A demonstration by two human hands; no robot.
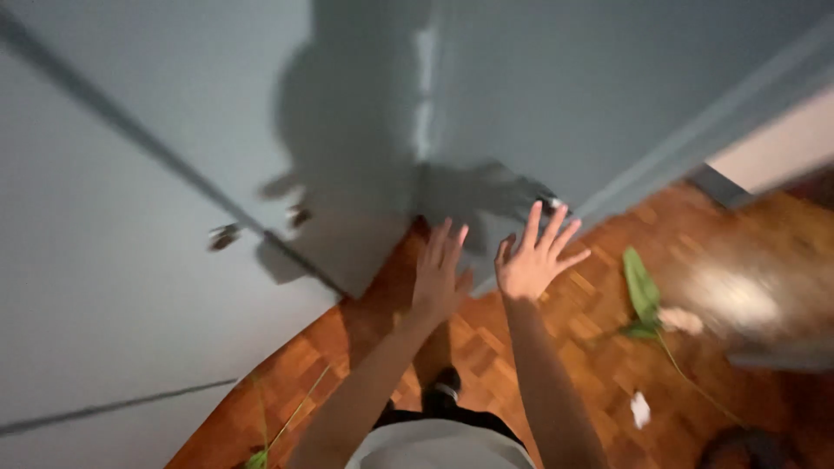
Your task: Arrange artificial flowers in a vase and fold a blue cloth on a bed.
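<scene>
A: Two bare hands out front, both empty. Left hand [440,276] flat, fingers spread, palm down over the parquet floor [573,347]. Right hand [533,258] also splayed wide, gripping nothing, fingertips near the small metal knob [556,205] on the grey cabinet door [521,104].

B: Touching the knob?

A: Can't tell, frame's blurred. Close to it, just below. Looks like a reach toward that door's lower corner.

B: How to do it clean?

A: My read: bring the right fingers onto the knob itself, pinch it, not the panel edge. Left hand should stay off the door's bottom edge so it isn't in the swing path.

B: Room?

A: Tight on the left. More grey doors [130,260] there, with two more knobs [224,234] by the seam. Open floor to the right, but a green leaf on a long stem [642,291] lies there, plus a white paper scrap [640,408]. Another green stem [261,452] at bottom left. Dark shoe [445,386] straight below the hands.

B: Right edge?

A: Blurred brown furniture [764,278], well apart from the hands.
</scene>
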